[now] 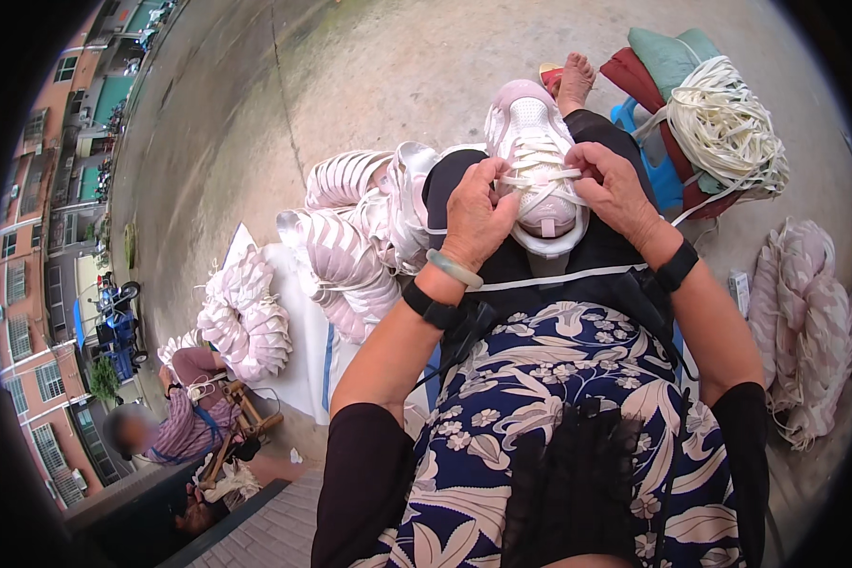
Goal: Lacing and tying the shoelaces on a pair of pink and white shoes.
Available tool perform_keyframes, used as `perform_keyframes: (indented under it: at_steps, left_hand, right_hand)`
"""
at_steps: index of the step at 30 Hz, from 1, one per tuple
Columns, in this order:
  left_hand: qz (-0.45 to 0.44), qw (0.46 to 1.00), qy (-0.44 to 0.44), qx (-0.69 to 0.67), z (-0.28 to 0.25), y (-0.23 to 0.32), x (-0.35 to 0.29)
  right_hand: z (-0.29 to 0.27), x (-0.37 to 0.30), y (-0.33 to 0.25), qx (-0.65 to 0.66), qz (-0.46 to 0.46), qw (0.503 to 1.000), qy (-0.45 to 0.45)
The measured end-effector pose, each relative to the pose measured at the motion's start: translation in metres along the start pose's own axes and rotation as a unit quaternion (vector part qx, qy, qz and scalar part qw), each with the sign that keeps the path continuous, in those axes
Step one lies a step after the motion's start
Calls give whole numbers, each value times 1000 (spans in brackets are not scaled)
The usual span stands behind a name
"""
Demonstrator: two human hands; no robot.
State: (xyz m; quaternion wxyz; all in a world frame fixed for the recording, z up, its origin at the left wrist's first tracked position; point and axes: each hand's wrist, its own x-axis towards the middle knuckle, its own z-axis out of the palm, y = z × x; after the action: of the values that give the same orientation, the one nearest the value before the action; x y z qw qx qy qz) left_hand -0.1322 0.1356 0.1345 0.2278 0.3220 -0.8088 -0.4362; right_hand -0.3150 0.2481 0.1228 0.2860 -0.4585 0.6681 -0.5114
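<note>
A white and pale pink sneaker [530, 133] rests between my knees, its toe pointing away from me and its heel nearest me. White shoelaces [540, 154] criss-cross up its front. On the shoe's left side, my left hand [483, 210] is closed, thumb and fingers pinching a lace near the upper eyelets. My right hand [615, 189] pinches the lace on the other side in the same way. A stretch of lace runs across the tongue between the two hands. The fingertips partly hide the lace ends.
Bundles of pink and white shoe uppers [336, 256] lie to my left, with another bundle [805, 322] at the right. Cream laces [729, 123] are heaped over red and green cloth on a blue stool [667, 175]. A person [194, 417] sits at the lower left.
</note>
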Motion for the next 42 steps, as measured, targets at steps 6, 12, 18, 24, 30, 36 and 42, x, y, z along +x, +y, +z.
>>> perform_keyframes:
  at_steps: [6, 12, 18, 24, 30, 36, 42]
  left_hand:
    - [5, 999, 13, 49, 3, 1, 3]
    - [-54, 998, 3, -35, 1, -2, 2]
    - [-111, 986, 56, -108, 8, -14, 6]
    - [-75, 992, 65, -72, 11, -16, 3]
    - [72, 977, 124, 157, 6, -13, 12]
    - [89, 957, 93, 261, -4, -12, 17]
    - [-27, 996, 78, 42, -11, -4, -10]
  right_hand:
    - [2, 7, 2, -25, -8, 999, -27]
    - [9, 2, 2, -102, -32, 994, 33]
    - [15, 0, -6, -90, -7, 993, 74]
    - [14, 0, -7, -156, 79, 984, 33]
    - [10, 3, -9, -287, -88, 949, 94]
    - [-2, 10, -9, -406, -157, 899, 45]
    - [-12, -22, -15, -120, 34, 992, 14]
